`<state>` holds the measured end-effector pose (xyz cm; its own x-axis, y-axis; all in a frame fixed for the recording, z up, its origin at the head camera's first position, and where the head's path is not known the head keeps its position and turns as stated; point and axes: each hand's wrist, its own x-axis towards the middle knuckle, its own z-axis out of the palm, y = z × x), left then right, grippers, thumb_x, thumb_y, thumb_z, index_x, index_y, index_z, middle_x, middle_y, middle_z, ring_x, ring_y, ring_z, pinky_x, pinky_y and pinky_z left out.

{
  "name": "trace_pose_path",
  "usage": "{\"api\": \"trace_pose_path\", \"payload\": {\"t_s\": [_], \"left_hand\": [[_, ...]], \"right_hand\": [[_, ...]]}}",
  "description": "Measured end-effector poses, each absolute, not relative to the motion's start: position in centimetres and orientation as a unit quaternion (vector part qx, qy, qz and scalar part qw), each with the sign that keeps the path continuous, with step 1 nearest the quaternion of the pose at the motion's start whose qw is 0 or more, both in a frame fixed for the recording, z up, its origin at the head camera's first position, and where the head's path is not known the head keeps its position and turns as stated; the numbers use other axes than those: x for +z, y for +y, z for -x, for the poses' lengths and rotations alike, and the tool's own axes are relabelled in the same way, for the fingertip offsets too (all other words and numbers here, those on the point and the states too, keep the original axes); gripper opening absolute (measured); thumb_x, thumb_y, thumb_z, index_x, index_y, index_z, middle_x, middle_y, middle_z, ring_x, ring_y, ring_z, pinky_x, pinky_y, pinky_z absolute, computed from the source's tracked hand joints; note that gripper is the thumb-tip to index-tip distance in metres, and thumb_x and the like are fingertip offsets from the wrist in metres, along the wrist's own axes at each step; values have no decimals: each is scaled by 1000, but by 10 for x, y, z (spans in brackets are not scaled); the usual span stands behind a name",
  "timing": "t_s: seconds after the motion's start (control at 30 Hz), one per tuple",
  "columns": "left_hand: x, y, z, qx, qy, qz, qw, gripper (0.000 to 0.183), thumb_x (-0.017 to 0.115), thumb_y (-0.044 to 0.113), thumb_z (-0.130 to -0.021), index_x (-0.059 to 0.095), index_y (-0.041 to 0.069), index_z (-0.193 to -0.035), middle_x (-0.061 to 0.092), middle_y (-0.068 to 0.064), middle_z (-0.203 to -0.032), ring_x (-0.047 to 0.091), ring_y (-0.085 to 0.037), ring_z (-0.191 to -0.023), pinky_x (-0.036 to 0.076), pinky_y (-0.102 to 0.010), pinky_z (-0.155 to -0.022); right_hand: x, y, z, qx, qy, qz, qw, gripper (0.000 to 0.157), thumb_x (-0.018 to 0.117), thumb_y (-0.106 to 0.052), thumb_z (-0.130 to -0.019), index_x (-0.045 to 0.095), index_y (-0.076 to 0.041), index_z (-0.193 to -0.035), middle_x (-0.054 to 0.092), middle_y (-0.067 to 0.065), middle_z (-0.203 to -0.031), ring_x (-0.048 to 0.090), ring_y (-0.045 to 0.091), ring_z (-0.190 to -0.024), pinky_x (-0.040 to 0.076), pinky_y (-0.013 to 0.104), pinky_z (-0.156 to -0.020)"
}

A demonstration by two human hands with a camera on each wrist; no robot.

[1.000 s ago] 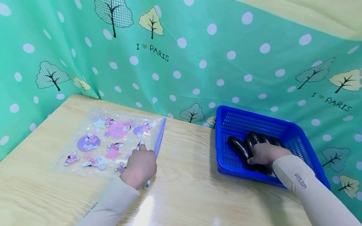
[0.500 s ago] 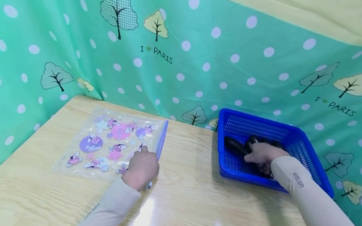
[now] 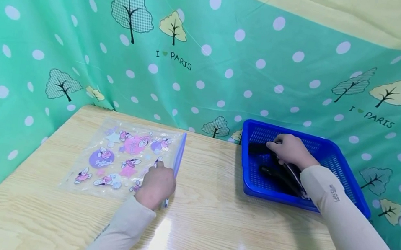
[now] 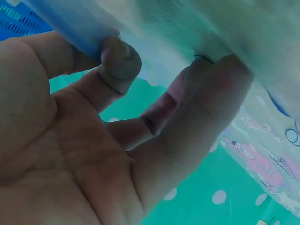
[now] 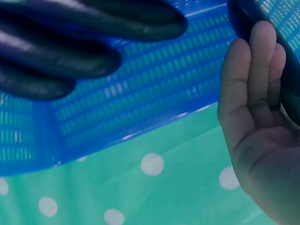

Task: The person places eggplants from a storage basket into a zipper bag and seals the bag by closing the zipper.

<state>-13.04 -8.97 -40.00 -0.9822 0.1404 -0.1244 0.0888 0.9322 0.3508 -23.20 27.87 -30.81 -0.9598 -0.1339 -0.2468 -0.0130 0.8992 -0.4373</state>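
A clear zip bag [image 3: 125,159] printed with pink cartoon figures and a purple zip edge lies flat on the table at left. My left hand [image 3: 157,184] rests over its zip side, and in the left wrist view the bent fingertips [image 4: 121,63] touch the plastic. At right, dark glossy eggplants [image 3: 280,178] lie in a blue basket [image 3: 243,160]. Reaching inside, my right hand [image 3: 291,149] holds one eggplant [image 5: 251,21] between thumb and fingers. In the right wrist view the thumb is out of sight, and several other eggplants [image 5: 56,51] show at upper left.
A light wooden table [image 3: 207,214] carries both bag and basket. Behind them hangs a green dotted curtain [image 3: 207,71] with printed trees. It meets the table's back edge close to the basket.
My right hand has moved toward the back of the basket, and the eggplants in it have shifted position. The left hand and the bag stay put.
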Motion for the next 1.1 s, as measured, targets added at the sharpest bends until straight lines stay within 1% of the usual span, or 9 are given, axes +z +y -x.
{"api": "trace_pose_path", "payload": {"t_s": [0.17, 0.3, 0.4, 0.47, 0.57, 0.73, 0.97, 1.03, 1.1], "left_hand": [[-401, -97, 130, 182, 978, -74, 65, 24, 61, 8, -95, 67, -5, -76, 55, -39, -124, 60, -39, -80, 56, -48, -65], [-400, -103, 130, 190, 976, -76, 70, 24, 63, 10, -93, 66, -1, -72, 59, -35, -119, 61, -38, -80, 56, -48, -67], [-399, -107, 129, 193, 974, -85, 83, 16, 67, 8, -88, 66, -2, -75, 61, -30, -109, 59, -35, -79, 55, -47, -66], [-398, -109, 129, 194, 972, -95, 94, 14, 70, 8, -86, 67, -4, -79, 60, -26, -105, 58, -33, -79, 55, -46, -65], [-396, -111, 128, 199, 968, -106, 106, 16, 72, 9, -84, 67, -5, -82, 60, -28, -110, 57, -34, -83, 54, -46, -66], [-394, -109, 125, 197, 969, -108, 106, 18, 71, 11, -87, 68, -6, -82, 51, -38, -134, 60, -43, -97, 55, -52, -74], [-398, -108, 120, 183, 974, -115, 68, 21, 64, 9, -89, 66, -4, -73, 49, -41, -135, 61, -43, -94, 56, -51, -72], [-399, -108, 119, 184, 974, -118, 58, 24, 62, 9, -90, 65, -2, -69, 50, -41, -134, 61, -45, -96, 56, -52, -72], [-400, -109, 117, 188, 974, -119, 50, 26, 61, 10, -90, 62, 1, -65, 50, -41, -133, 61, -47, -98, 56, -54, -73]], "right_hand": [[-308, 268, 237, -221, 963, 15, 154, 47, 54, -41, -103, 62, 5, -107, 67, 16, -80, 70, 32, -72, 58, 47, -66], [-308, 266, 238, -223, 961, 14, 161, 50, 55, -35, -103, 58, 12, -121, 69, 19, -88, 70, 28, -70, 59, 44, -66], [-308, 267, 235, -232, 962, 27, 145, 49, 55, -28, -104, 55, 14, -129, 69, 19, -87, 69, 24, -68, 59, 42, -67], [-305, 267, 232, -231, 964, 31, 128, 44, 54, -28, -104, 59, 11, -124, 69, 17, -85, 69, 23, -69, 58, 42, -69], [-295, 269, 224, -241, 965, 29, 96, 47, 55, -29, -104, 58, 11, -128, 70, 15, -86, 70, 24, -71, 58, 42, -71], [-273, 272, 200, -249, 968, 22, 38, 59, 52, -41, -104, 52, 7, -138, 71, 17, -99, 72, 26, -79, 57, 45, -73], [-260, 250, 153, -263, 964, 28, -11, 65, 52, -53, -101, 53, -3, -143, 74, 7, -91, 71, 22, -80, 51, 46, -76], [-262, 237, 141, -275, 960, 44, -13, 61, 55, -51, -101, 55, -5, -142, 74, 6, -88, 71, 22, -79, 51, 43, -72], [-270, 223, 130, -288, 955, 67, -12, 55, 57, -47, -101, 59, -7, -139, 73, 6, -85, 71, 22, -76, 49, 38, -62]]}}
